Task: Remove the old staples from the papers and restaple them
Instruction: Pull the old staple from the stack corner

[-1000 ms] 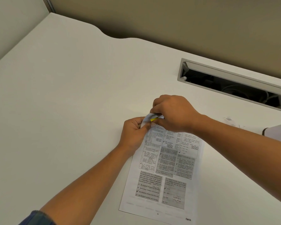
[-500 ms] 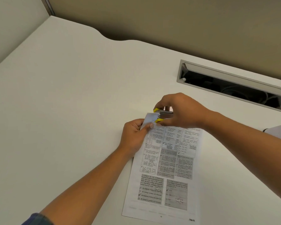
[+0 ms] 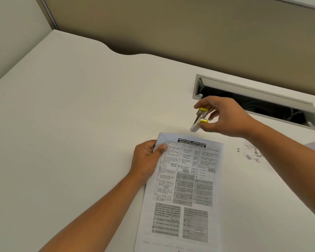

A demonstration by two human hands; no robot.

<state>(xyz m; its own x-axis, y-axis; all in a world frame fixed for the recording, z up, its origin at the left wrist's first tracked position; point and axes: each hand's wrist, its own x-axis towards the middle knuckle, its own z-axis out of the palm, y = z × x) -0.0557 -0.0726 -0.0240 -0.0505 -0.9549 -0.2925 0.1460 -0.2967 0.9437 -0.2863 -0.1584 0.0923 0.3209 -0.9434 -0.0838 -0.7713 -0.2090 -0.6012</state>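
A: Two hands, two jobs. Your left hand (image 3: 147,160) grips the top left corner of the white printed papers (image 3: 185,188), thumb pressed on top and fingers curled at the edge. That grip keeps the sheets squared where they lie flat on the white worktop (image 3: 80,124).

B: And your right hand (image 3: 224,117) pinches the small yellow-and-silver staple tool (image 3: 200,119) between thumb and fingers, raised clear of the worktop just beyond the papers' top edge. Whether it is a remover or a stapler, neither of us can tell.

A: You hold it near that corner because, I judge, that's where the binding belongs.

B: To the right, the little heap of bent metal staples (image 3: 251,154) sits well apart from the papers, so you won't snag it. Whether a staple sits in the corner now is too small to see.
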